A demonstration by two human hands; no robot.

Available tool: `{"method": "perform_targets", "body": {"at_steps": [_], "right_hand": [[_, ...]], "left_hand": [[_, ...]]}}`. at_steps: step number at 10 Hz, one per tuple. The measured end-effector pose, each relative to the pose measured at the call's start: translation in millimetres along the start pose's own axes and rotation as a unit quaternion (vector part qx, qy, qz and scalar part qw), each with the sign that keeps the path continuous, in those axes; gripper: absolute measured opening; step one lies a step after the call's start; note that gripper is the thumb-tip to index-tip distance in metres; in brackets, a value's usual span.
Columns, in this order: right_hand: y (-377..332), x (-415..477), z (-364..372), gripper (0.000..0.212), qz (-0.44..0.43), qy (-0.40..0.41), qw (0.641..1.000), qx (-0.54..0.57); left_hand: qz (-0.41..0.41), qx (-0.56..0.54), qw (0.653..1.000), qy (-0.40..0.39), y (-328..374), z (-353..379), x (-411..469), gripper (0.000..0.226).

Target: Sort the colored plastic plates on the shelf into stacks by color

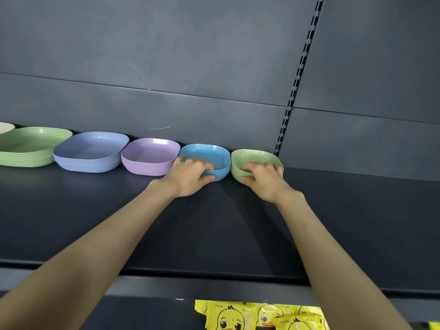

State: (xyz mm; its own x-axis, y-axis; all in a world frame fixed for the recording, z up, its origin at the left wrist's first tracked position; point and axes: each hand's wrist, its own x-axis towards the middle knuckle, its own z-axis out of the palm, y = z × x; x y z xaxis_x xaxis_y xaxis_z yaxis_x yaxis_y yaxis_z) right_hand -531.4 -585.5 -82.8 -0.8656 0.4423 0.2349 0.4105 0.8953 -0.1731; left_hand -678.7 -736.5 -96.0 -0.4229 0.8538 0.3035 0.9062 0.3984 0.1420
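Stacks of plastic plates line the back of a dark shelf (214, 222). From left: a large green stack (31, 146), a periwinkle-blue stack (90, 151), a purple stack (147, 156), a small bright-blue stack (209, 154) and a small green stack (252, 157). My left hand (190, 175) grips the front rim of the bright-blue stack, fingers over the edge and thumb below. My right hand (262, 177) grips the front rim of the small green stack the same way.
A cream plate edge (6, 126) shows at the far left behind the large green stack. A slotted upright (297, 79) divides the grey back panel. Yellow duck-print packets (257, 315) lie on the shelf below.
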Motion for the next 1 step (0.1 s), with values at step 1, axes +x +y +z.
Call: {"method": "perform_targets", "body": {"at_steps": [1], "right_hand": [[-13.1,3.2,-12.5,0.042,0.004,-0.020,1.000,-0.012]], "left_hand": [[-0.010,-0.002,1.000,-0.008,3.0,-18.6,-3.7,0.035]]}}
